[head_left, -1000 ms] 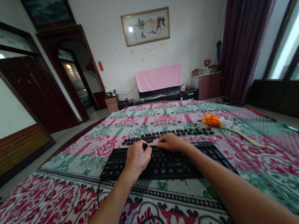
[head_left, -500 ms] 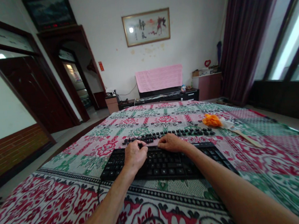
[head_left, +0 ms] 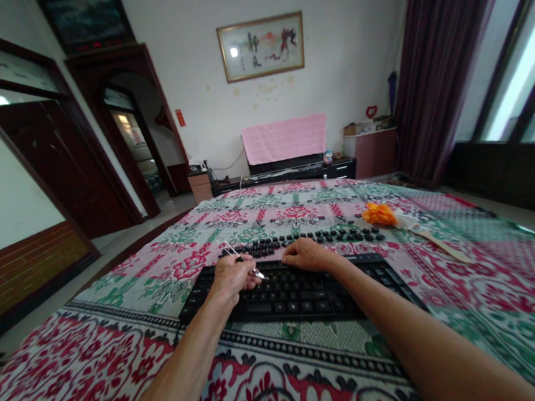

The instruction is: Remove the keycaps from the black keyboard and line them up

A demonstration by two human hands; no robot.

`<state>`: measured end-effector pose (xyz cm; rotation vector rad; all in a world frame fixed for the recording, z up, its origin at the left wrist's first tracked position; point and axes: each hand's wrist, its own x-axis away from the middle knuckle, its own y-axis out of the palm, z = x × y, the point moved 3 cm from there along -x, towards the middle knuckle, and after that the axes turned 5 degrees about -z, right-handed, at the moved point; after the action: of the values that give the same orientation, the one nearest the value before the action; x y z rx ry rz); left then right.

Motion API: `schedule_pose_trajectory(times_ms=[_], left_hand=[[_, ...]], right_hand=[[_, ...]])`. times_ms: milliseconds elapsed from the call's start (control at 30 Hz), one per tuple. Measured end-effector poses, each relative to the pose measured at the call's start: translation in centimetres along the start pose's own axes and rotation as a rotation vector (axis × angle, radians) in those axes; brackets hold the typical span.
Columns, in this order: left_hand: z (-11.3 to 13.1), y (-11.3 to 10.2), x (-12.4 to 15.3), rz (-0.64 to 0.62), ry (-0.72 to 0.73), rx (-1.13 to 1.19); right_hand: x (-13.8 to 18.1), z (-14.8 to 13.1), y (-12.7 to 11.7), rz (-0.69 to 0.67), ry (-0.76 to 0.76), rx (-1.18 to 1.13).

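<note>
A black keyboard lies on the patterned tablecloth in front of me. Some of its keys stand in place, and its cable runs off at the left. My left hand, over the upper left keys, is closed on a keycap puller. Thin metal wires stick out up and to the left of the fist, and a silvery end points down toward the keys. My right hand is curled over the keyboard's far edge, its fingertips pressed there; what lies beneath them is hidden. Loose black keycaps lie in rows just behind the keyboard.
To the right lie an orange flower-like bundle and a flat wooden stick. The floral tablecloth covers the table. Beyond it stand a low black cabinet and something draped with a pink cloth.
My left hand has shifted slightly left and turned, bringing the puller's wires and silvery end into view. My right hand and the keyboard stay in place.
</note>
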<state>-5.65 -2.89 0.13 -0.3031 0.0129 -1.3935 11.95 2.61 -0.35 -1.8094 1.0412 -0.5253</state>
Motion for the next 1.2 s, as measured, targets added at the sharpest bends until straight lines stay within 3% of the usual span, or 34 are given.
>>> schedule_pose_trajectory(times_ms=[67, 167, 233, 367, 600, 733, 833, 967, 1200], left_hand=[[0.3, 0.2, 0.3, 0.038, 0.086, -0.137], [1.6, 0.9, 1.9, 0.156, 0.405, -0.54], [2.1, 1.7, 3.0, 0.189, 0.521, -0.762], [2.1, 2.8, 4.2, 0.142, 0.556, -0.979], [1.6, 4.2, 5.3, 0.086, 0.639, -1.089], [2.0, 3.1, 4.1, 0.151, 0.589, -0.955], [1.6, 1.1, 2.0, 0.156, 0.419, -0.623], [0.6, -0.4, 0.1, 0.066, 0.179, -0.199], [0.8, -0.8, 0.1, 0.089, 0.157, -0.011]], right_hand=[[0.0, 0.0, 0.0, -0.003, 0.001, -0.004], [0.0, 0.0, 0.0, -0.012, 0.008, -0.007], [0.0, -0.1, -0.1, -0.016, 0.007, -0.012], [0.2, -0.4, -0.2, -0.011, 0.007, -0.005], [0.4, -0.6, -0.3, -0.01, 0.02, 0.003], [0.3, -0.4, -0.3, 0.001, 0.028, -0.001], [0.2, -0.3, -0.2, -0.006, 0.037, -0.008], [0.0, -0.5, -0.2, 0.03, 0.001, -0.061], [0.0, -3.7, 0.1, -0.002, -0.221, -0.214]])
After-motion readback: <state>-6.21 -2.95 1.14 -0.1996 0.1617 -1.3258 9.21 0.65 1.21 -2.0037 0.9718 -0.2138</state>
